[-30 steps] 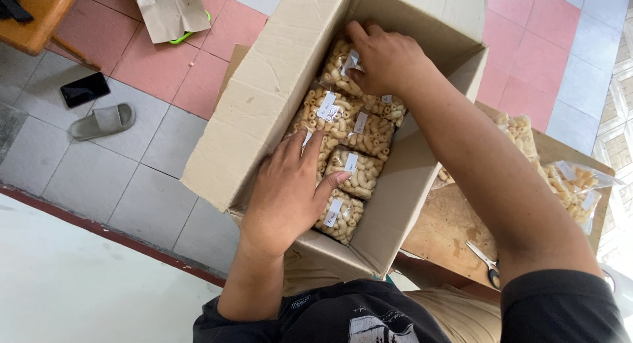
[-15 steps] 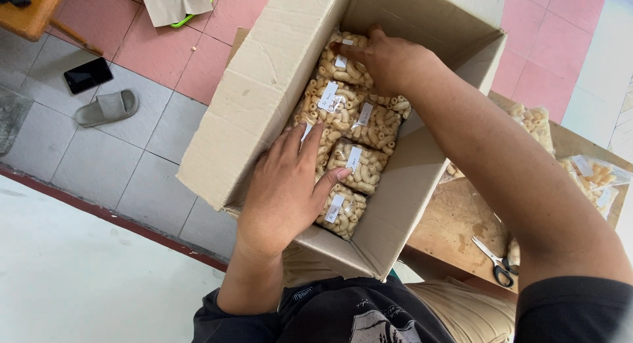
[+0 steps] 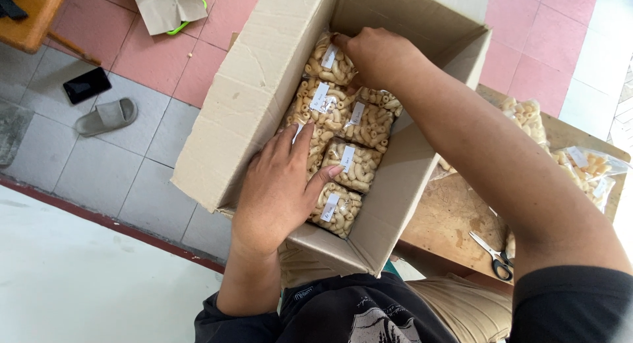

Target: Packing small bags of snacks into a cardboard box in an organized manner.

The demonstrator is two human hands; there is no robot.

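Bright, even daylight, overexposed at the right edge; soft shadows, sharp focus, slight wide-angle stretching at borders.

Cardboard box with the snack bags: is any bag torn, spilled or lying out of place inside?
Nothing stands out. The clear bags of curled snacks lie flat in rows inside the cardboard box, none visibly torn or spilled. The left hand rests on the near bags; the right hand is on the far ones.
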